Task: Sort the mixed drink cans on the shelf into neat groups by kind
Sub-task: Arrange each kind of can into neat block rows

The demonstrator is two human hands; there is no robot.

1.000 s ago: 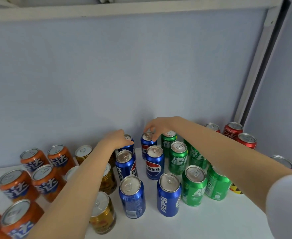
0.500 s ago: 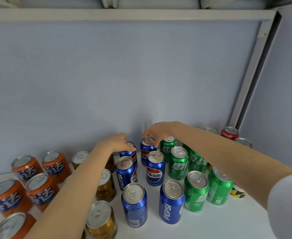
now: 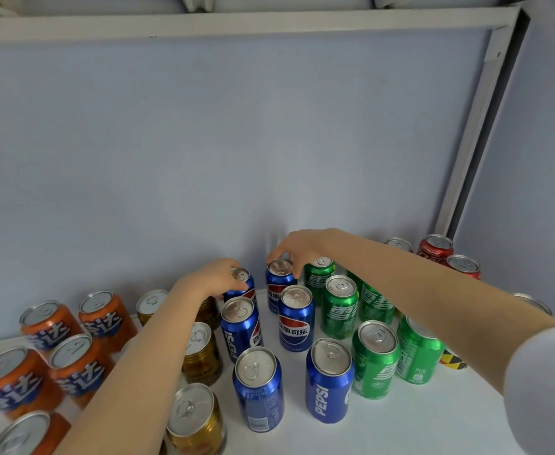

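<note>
While view dropped | both grips unchanged: L hand point(image 3: 218, 278) & R hand point(image 3: 297, 246) holding rear blue cans point(image 3: 277, 284)

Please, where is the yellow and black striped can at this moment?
In the head view, the striped can stands on the right side of the shelf, mostly hidden behind the front green can and under the right forearm.

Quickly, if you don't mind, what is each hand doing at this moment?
Left hand: closed around the top of the back-left blue Pepsi can.
Right hand: fingertips pinching the rim of the back-right blue Pepsi can.
</note>
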